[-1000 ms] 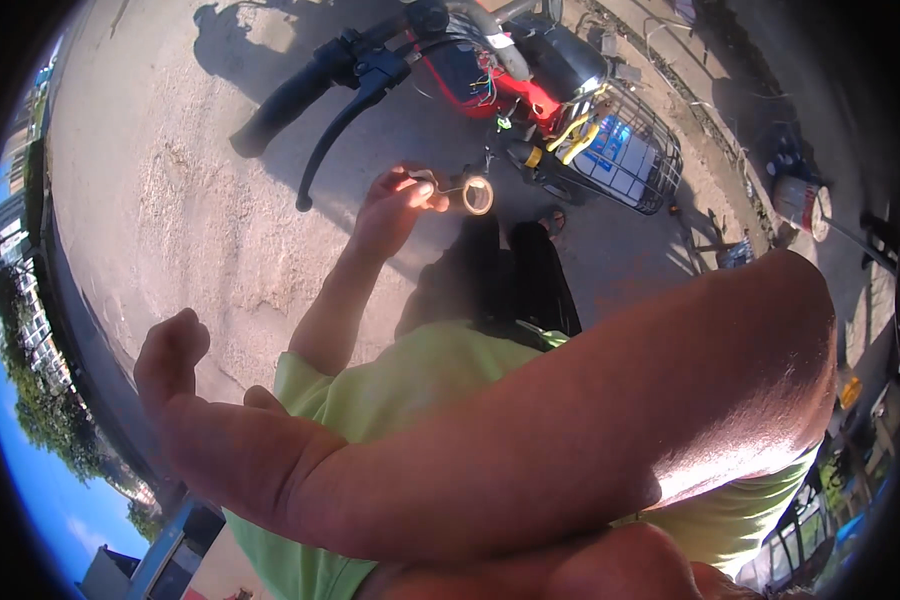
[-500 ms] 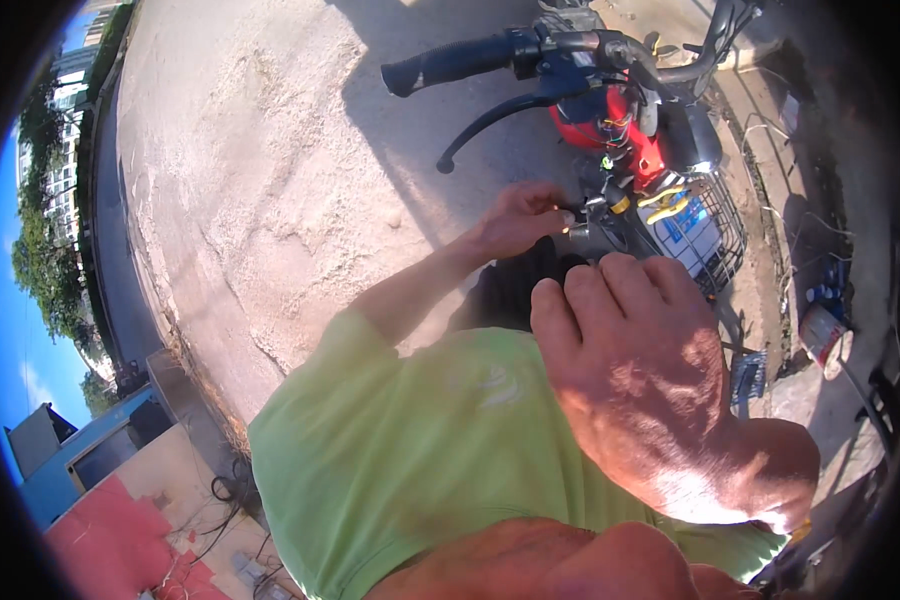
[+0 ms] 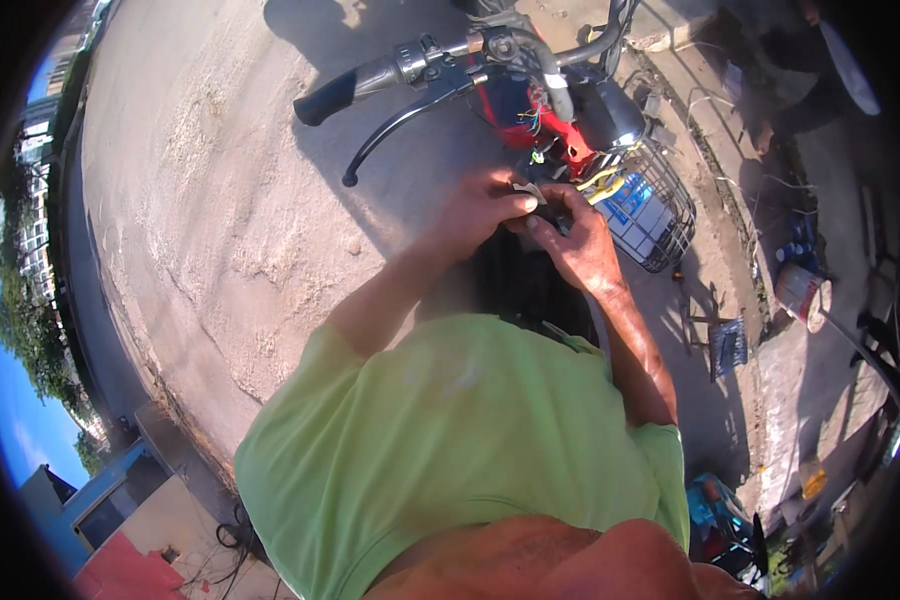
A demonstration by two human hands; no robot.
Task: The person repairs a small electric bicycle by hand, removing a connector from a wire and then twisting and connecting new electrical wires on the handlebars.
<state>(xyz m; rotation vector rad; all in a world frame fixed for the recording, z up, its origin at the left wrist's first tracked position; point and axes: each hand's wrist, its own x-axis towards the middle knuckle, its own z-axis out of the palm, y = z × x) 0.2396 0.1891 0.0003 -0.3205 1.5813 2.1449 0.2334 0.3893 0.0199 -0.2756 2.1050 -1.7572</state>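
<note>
My left hand point(image 3: 478, 217) and my right hand point(image 3: 582, 250) meet in front of my body, fingers closed together in a pinch. A small dark piece with a pale edge shows between the fingertips; its kind I cannot make out. Just beyond the hands stands a two-wheeler with a red body part point(image 3: 573, 150), where thin loose wires point(image 3: 540, 122) hang exposed. Its handlebar has a black grip point(image 3: 345, 95) and a long curved lever point(image 3: 390, 128), both apart from my hands.
A metal wire basket point(image 3: 685, 215) right of my hands holds a blue-and-white package point(image 3: 638, 208) and a yellow-handled tool point(image 3: 602, 186). A white-and-red bucket point(image 3: 805, 297) lies farther right. Rough concrete ground point(image 3: 220, 220) spreads to the left.
My right hand has come down from close to the camera and joined my left hand at the small piece. The view has shifted, so the handlebar sits farther left.
</note>
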